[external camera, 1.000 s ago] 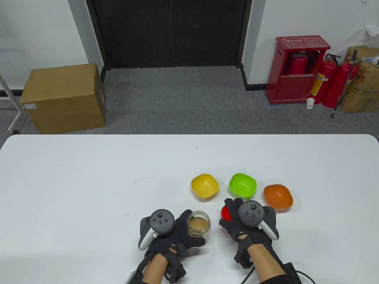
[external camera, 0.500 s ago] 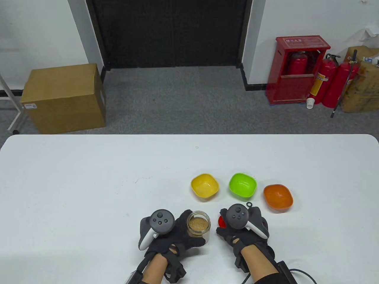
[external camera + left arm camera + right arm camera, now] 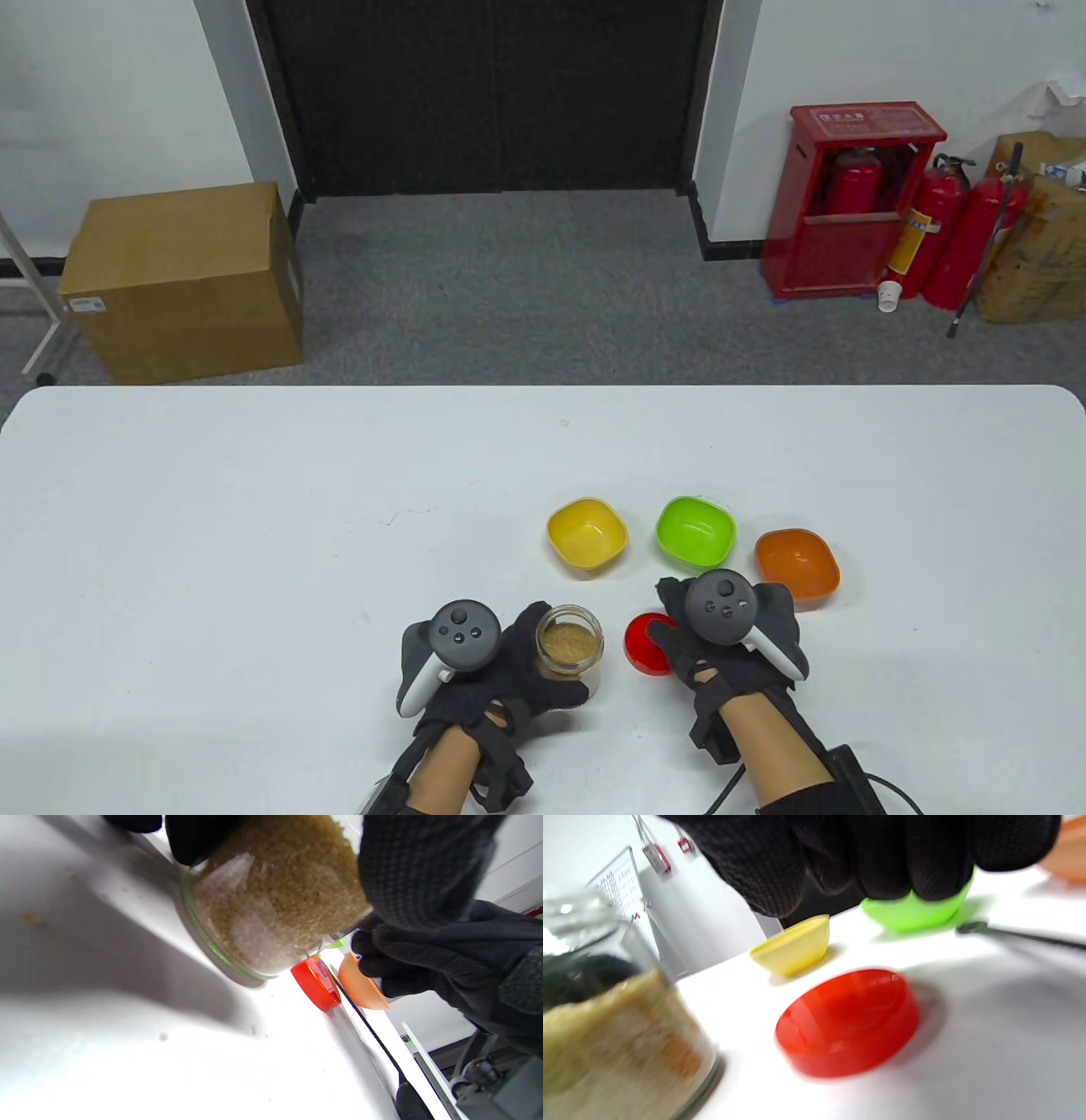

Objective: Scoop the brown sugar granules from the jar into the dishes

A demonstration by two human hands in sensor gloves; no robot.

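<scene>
The clear glass jar of brown sugar granules is parked on the white bench, lid off, near the front edge and a bit left of centre. It's wrapped by the left hand, fingers and thumb curled round the glass, which is also seen close up in the left wrist view.

Just right of the jar, the round red plastic lid is laid flat on the bench. The right hand is held above the lid's right side with nothing gripped; the fingers look loosely bent, relaxed rather than clenched.

Farther back, three small squarish plastic dishes are lined up left to right: yellow dish, green dish, orange dish. A thin dark spoon-like tool can be made out lying by the green dish in the right wrist view, but it's too blurry to say more.
</scene>
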